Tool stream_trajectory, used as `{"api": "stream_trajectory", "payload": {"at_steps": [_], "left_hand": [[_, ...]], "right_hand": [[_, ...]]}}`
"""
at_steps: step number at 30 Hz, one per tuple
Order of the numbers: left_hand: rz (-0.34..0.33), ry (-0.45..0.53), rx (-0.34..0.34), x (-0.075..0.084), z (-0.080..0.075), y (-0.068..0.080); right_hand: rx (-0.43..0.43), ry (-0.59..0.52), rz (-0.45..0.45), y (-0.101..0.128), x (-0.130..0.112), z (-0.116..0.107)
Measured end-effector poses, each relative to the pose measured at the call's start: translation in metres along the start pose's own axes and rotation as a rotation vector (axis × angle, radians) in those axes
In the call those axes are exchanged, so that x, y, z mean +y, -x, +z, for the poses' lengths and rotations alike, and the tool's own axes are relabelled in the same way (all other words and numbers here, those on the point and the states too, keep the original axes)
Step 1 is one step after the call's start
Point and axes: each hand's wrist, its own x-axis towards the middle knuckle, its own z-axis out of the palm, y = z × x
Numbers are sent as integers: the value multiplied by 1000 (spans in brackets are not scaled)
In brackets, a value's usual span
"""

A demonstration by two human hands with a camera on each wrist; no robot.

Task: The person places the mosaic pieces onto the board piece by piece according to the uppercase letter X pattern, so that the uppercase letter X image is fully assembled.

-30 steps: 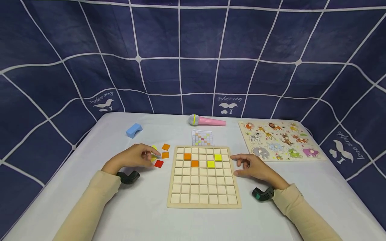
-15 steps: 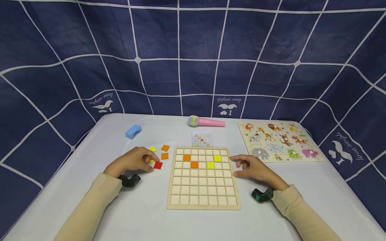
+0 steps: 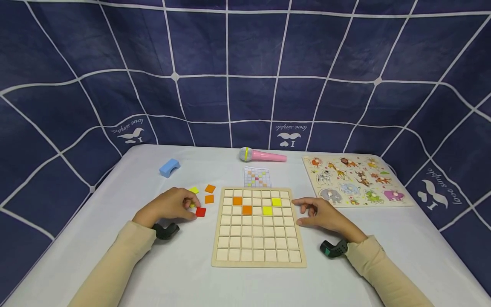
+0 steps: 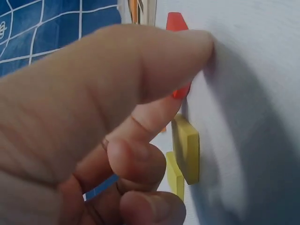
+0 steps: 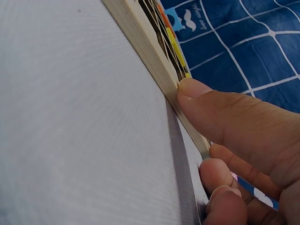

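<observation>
1. Yellow tile [image 4: 186, 149], thin and square, lies flat on the white table [image 3: 180, 273] just left of the wooden grid board [image 3: 258, 256], under the fingertips of the left hand [image 3: 168, 207]. A second yellow tile [image 3: 194, 190], two orange ones [image 3: 209, 193] and a red tile [image 3: 200, 212] lie close by.
2. Left hand: fingers curled down over the tiles, the thumb tip pressed to the table beside the red one. Whether it already pinches the yellow tile I cannot tell; the wrist view shows fingers against its edge, not a closed pinch.
3. Right hand [image 3: 322, 214]: loosely curled, thumb resting against the board's right edge, holding nothing.
4. Handling, as a judgement: the tile looks light, stiff and smooth, likely painted wood, not fragile. Lying flat, it offers little to grab from above; take it by two opposite edges between thumb and finger, or slide it first to tip one edge up.
</observation>
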Motion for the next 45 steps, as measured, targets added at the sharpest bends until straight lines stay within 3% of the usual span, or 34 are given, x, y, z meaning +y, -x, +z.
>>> {"api": "stream_trajectory", "payload": {"at_steps": [9, 19, 35, 45], "left_hand": [[65, -49, 59, 1, 1, -3], [148, -24, 145, 18, 4, -2], [135, -58, 224, 44, 22, -3], [187, -79, 262, 65, 33, -3]], "right_hand": [[7, 9, 4, 1, 1, -1], [11, 1, 6, 2, 1, -2], [11, 4, 13, 1, 0, -1], [10, 20, -1, -1, 0, 0]]}}
